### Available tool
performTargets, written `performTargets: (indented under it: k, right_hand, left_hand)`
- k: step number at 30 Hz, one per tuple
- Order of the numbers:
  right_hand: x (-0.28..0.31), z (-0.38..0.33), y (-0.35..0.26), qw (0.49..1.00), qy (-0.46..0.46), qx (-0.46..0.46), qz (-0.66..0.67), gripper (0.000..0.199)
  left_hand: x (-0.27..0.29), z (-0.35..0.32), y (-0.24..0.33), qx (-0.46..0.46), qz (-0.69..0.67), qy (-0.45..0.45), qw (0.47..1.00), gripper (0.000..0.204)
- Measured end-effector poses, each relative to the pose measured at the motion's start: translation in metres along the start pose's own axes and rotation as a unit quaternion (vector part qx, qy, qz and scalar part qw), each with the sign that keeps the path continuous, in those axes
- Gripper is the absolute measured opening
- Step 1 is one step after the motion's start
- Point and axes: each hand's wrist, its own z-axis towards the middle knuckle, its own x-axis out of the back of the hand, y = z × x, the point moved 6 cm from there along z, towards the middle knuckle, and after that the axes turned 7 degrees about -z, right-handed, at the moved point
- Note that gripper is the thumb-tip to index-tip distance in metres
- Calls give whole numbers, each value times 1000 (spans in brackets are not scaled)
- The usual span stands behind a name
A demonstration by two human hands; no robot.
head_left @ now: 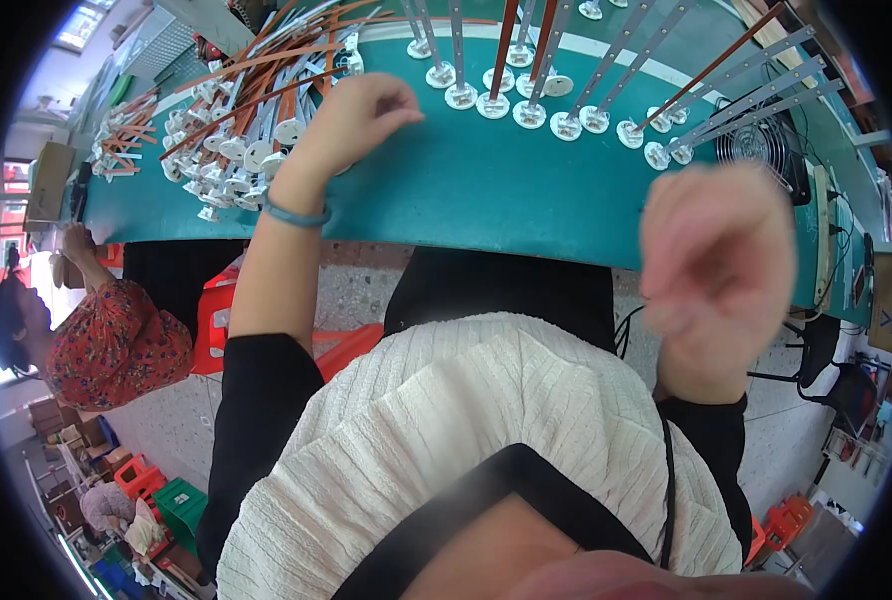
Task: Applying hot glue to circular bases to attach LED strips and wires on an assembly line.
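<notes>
My left hand [358,118] is over the green tabletop, just right of a heap of strips. Its fingers are loosely curled, with a gap to the thumb, and nothing shows in it. The heap holds many brown and silver strips [284,62] with white round bases [258,155]. My right hand [721,262] is raised off the table's front edge at the right, close to the camera. It looks curled, but motion blurs its fingers, so what it may hold cannot be made out. Between and beyond my hands, several strips [457,45] stand up from white round bases [529,114].
The green table [526,200] spans the far side. A black fan [761,135] stands at its right end, near dark cables. A smaller bundle of strips [126,140] lies far left. Another person [116,340] sits at the left, beside a red stool [216,320].
</notes>
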Motion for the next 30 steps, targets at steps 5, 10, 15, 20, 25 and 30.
performTargets:
  k: [5,10,15,20,25,30]
  right_hand:
    - [62,8,-25,985,141,-69,-64,59]
    - [128,-35,-47,986,139,78,-58,53]
    - [139,-65,-84,966,152,186,-93,47]
    - [92,16,-106,966,138,190,-108,42]
    - [72,22,-121,965,113,212,-104,38]
    - [57,15,-148,951,53,298,-71,37]
  left_hand:
    - [27,-20,8,23,-203,-6,979,11]
    - [18,-60,19,43,-353,-42,934,8]
    - [-16,-95,38,12,-315,-184,931,8]
    - [-92,-186,-16,164,-381,-328,849,17]
    - [-136,-266,-44,238,-143,-306,910,49]
    - [7,-138,103,14,-278,-172,945,58]
